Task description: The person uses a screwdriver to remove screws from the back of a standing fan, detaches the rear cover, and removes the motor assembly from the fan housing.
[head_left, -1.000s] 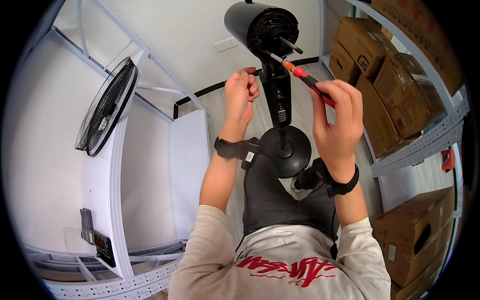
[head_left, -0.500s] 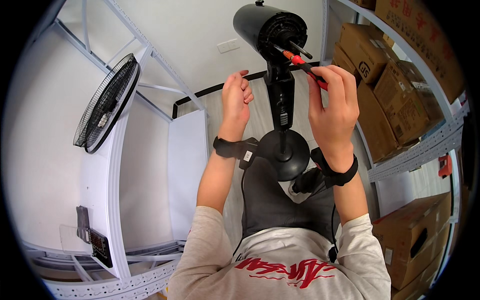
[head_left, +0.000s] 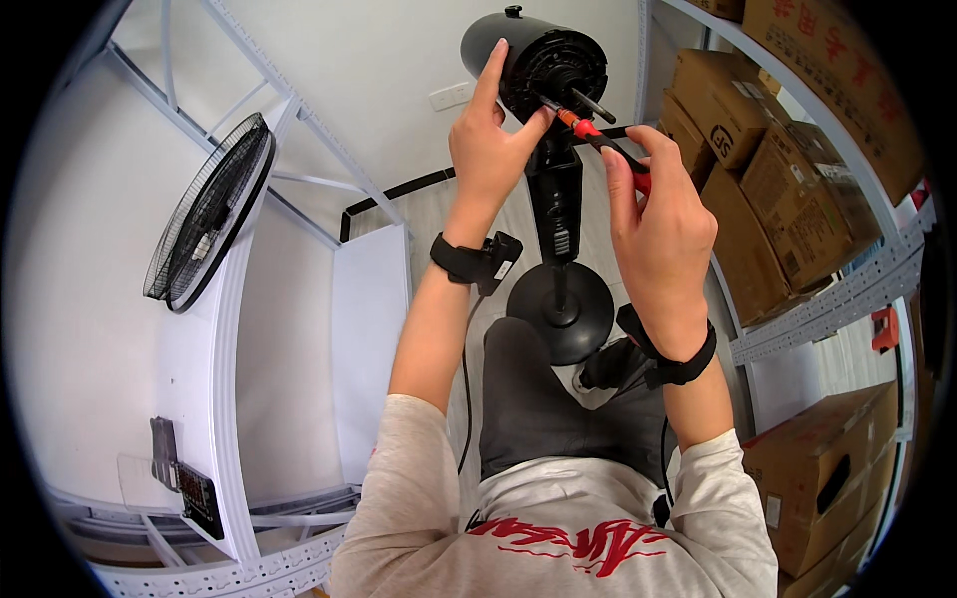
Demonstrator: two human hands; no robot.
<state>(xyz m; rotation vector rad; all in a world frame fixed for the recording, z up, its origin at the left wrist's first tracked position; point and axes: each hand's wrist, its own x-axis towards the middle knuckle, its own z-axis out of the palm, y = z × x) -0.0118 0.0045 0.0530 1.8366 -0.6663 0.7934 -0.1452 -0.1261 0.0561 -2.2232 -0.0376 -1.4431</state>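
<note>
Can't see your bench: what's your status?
Left hand grips fan motor housing. Right hand holds screwdriver, tip at motor face. Nothing between.

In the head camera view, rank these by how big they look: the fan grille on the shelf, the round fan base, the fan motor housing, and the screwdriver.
1. Fan grille
2. Fan motor housing and round fan base: look alike, and the housing sits nearer the camera, so unranked
3. Screwdriver, smallest, partly hidden by the right hand

The fan motor housing and round base are black; the screwdriver handle is red and black, its tip possibly silver; the cardboard boxes are brown.
</note>
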